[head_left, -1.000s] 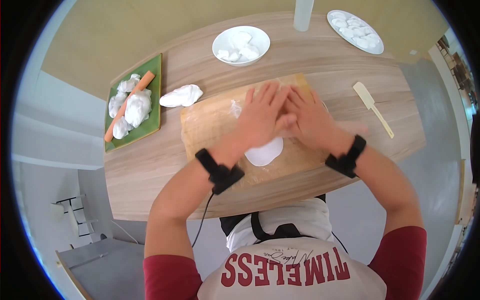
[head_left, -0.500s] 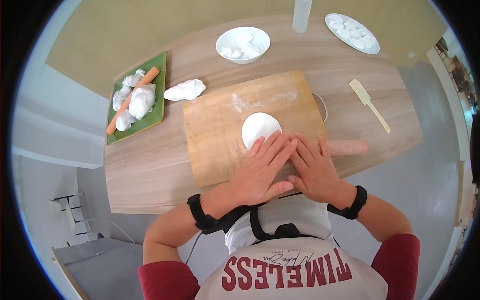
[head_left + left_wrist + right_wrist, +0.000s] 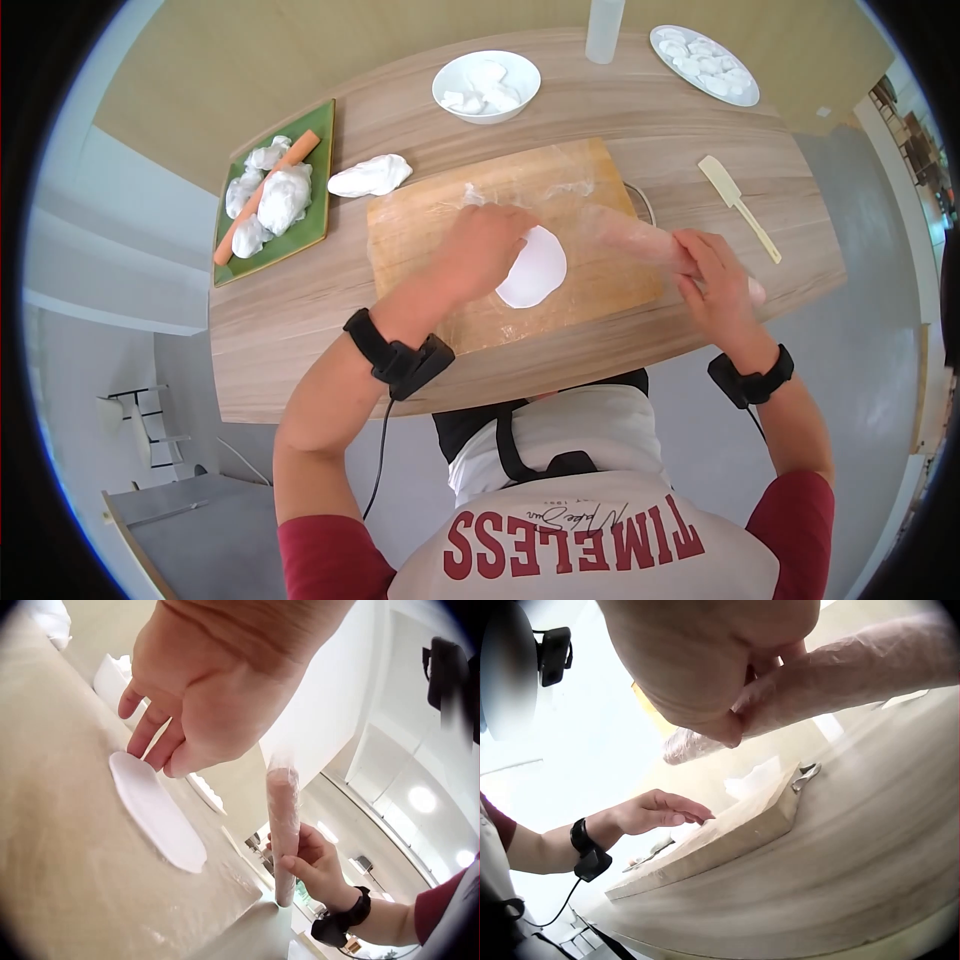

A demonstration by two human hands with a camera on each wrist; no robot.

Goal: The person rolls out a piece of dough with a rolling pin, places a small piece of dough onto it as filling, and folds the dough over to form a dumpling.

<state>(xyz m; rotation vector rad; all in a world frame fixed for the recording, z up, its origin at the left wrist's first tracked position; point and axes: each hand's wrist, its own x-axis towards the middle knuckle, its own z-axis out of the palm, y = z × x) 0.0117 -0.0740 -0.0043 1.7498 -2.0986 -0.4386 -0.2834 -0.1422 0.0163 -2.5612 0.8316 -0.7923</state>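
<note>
Head view high, downward; wrist views low, close; all share roller [image 3: 642, 241]

R grip [image 3: 712, 667] rnd film-wrapped rod [image 3: 855, 675], L grip [image 3: 656, 813] nr board [image 3: 724, 841].

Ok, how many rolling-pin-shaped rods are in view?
2: the plastic-wrapped rod held in the right hand, and the orange rod lying on the green tray. Others could be hidden.
</note>
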